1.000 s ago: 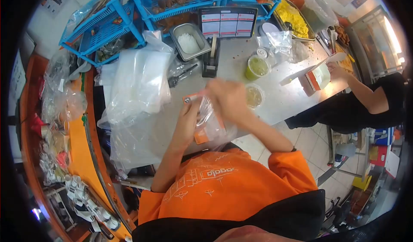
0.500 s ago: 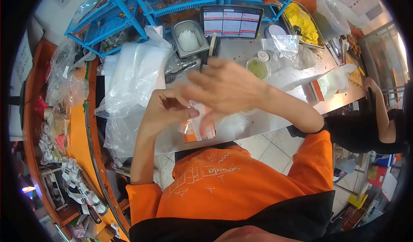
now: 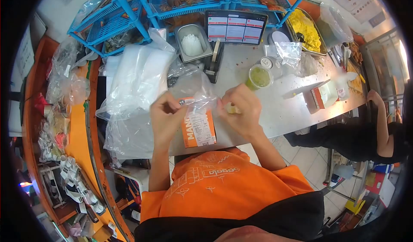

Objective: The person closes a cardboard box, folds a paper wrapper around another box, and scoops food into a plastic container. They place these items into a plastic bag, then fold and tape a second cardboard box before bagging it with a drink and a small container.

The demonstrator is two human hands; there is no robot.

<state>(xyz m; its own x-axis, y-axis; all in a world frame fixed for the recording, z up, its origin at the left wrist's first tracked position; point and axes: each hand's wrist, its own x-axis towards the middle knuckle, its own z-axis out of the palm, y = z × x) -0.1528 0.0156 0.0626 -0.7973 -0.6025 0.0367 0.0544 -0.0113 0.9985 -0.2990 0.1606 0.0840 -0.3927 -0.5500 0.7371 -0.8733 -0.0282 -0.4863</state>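
Note:
A clear plastic bag (image 3: 192,82) stretches between my two hands, its edge bunched across the far end of an orange box. My left hand (image 3: 164,118) is closed, pinching the bag on the left. Its fingers overlap the side of the orange box (image 3: 188,136), which has a white printed slip (image 3: 200,129) on top. On the right, my right hand (image 3: 241,111) pinches the other end of the bag between thumb and fingers. Just beyond it stands a clear cup of green drink (image 3: 259,77). A small pale item behind my right hand is mostly hidden.
Stacked plastic bags (image 3: 137,80) lie at left. A metal tub with white contents (image 3: 192,45), a tablet (image 3: 235,28) and blue racks (image 3: 185,9) line the back. At right are a tray of yellow food (image 3: 304,29), a white and red box (image 3: 325,95) and another person's arm (image 3: 382,121).
My right hand has swung down from above my left hand to its right side. The clear bag now lies drawn out between both hands, and the box shows more fully.

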